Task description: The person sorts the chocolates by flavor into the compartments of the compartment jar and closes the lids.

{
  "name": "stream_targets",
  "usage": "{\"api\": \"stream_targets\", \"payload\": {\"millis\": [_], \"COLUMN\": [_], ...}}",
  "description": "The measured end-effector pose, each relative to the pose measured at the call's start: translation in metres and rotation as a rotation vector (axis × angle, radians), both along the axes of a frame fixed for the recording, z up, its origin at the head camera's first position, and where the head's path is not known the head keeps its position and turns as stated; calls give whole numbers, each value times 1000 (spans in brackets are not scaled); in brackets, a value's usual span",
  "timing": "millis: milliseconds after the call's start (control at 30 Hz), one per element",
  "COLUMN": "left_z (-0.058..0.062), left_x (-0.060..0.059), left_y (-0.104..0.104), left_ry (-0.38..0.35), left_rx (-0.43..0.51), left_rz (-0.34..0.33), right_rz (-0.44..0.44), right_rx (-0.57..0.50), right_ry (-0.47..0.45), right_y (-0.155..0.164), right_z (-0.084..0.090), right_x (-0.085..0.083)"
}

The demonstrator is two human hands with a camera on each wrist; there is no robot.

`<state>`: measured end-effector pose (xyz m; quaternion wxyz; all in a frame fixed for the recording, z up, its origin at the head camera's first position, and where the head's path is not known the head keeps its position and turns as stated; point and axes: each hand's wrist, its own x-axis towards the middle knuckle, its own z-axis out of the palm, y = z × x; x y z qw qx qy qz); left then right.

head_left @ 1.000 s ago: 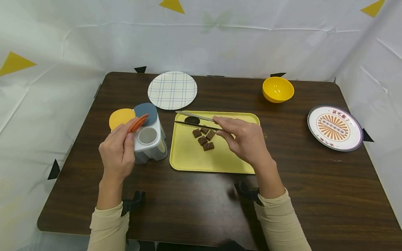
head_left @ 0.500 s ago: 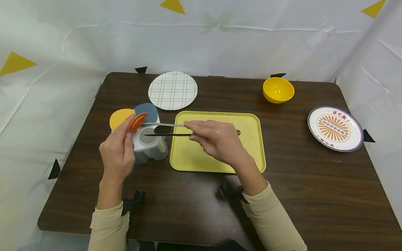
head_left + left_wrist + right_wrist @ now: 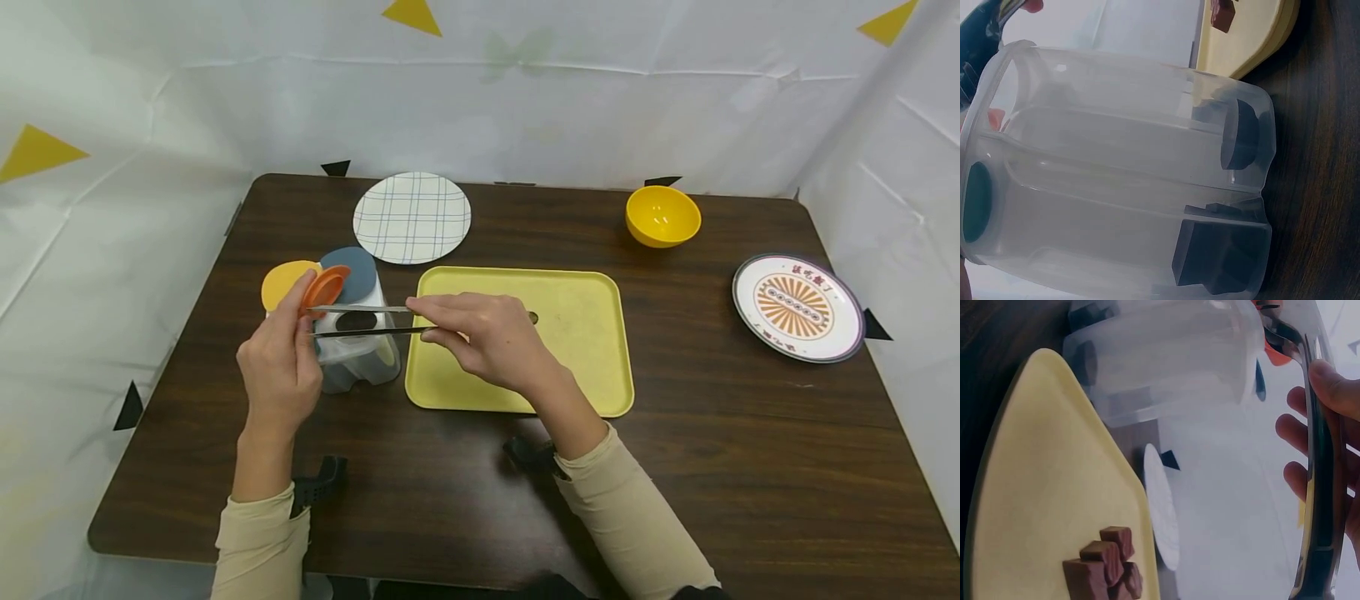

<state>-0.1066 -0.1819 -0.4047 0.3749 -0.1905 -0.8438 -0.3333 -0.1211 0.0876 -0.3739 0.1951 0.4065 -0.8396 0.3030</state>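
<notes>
My left hand point(image 3: 302, 307) pinches the orange lid point(image 3: 327, 286) of a clear plastic container point(image 3: 358, 360) and keeps it tipped up. The same container fills the left wrist view point(image 3: 1122, 175). My right hand point(image 3: 429, 322) grips metal tongs point(image 3: 360, 309), whose tips reach over the container's top beside the left fingers. A dark round piece point(image 3: 356, 321) shows between the tong arms. The yellow tray point(image 3: 577, 333) lies right of the container. In the head view my right hand hides the brown chocolate pieces point(image 3: 1107, 562), which sit on the tray.
The container also has a yellow lid point(image 3: 283, 282) and a blue-grey lid point(image 3: 354, 265), both swung up. A checked plate point(image 3: 412, 217) lies behind the tray, a yellow bowl point(image 3: 663, 215) at the back right, a patterned plate point(image 3: 797, 306) at the far right. White sheets wall in the table point(image 3: 450, 500).
My right hand has carried the tongs left, from above the chocolates on the tray to over the container's opening. The left hand has kept its hold on the orange lid.
</notes>
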Motion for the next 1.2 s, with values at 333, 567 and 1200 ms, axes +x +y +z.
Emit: {"api": "stream_targets", "payload": {"millis": [333, 567, 1200], "left_z": [0, 1, 1], "left_x": [1, 0, 1], "left_y": [1, 1, 0], "left_ry": [-7, -4, -53], "left_rx": [21, 12, 18], "left_rz": [-2, 0, -1], "right_rz": [16, 35, 7], "right_rx": [22, 43, 73], "right_ry": [-18, -56, -145], "right_y": [-4, -3, 23], "right_z": [-1, 1, 6], "right_x": [-2, -2, 3]}}
